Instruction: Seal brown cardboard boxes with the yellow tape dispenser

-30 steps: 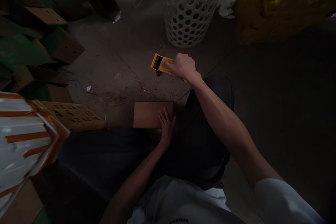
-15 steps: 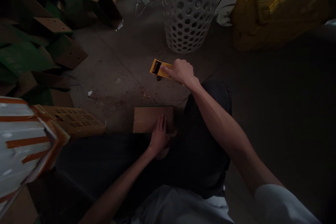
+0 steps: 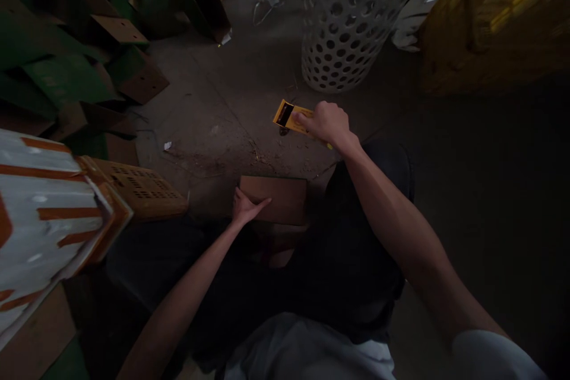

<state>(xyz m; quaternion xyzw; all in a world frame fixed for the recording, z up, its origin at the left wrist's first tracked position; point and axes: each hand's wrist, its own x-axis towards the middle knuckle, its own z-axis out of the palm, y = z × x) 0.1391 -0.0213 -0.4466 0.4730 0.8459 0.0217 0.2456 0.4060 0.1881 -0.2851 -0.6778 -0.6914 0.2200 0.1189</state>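
Observation:
My right hand [image 3: 327, 123] is shut on a yellow plastic handheld tool [image 3: 287, 115] with a dark rectangular window at its far end. Part of the tool is hidden inside my fingers. Lower down, a flat brown board or piece of cardboard [image 3: 280, 200] lies across my dark-trousered lap. My left hand [image 3: 246, 206] lies with its fingers apart at that piece's left edge, touching it without a visible grip.
A white perforated basket [image 3: 351, 24] stands ahead on the concrete floor. A yellow mesh sack or crate [image 3: 485, 24] is at upper right. Green-and-brown cardboard pieces [image 3: 84, 41] are piled at upper left, above a perforated tan crate [image 3: 140, 190] and a white-and-orange object [image 3: 44, 208].
My left hand has slid from the middle of the brown piece to its left edge. The whole view has shifted slightly, and my right hand still grips the yellow tool.

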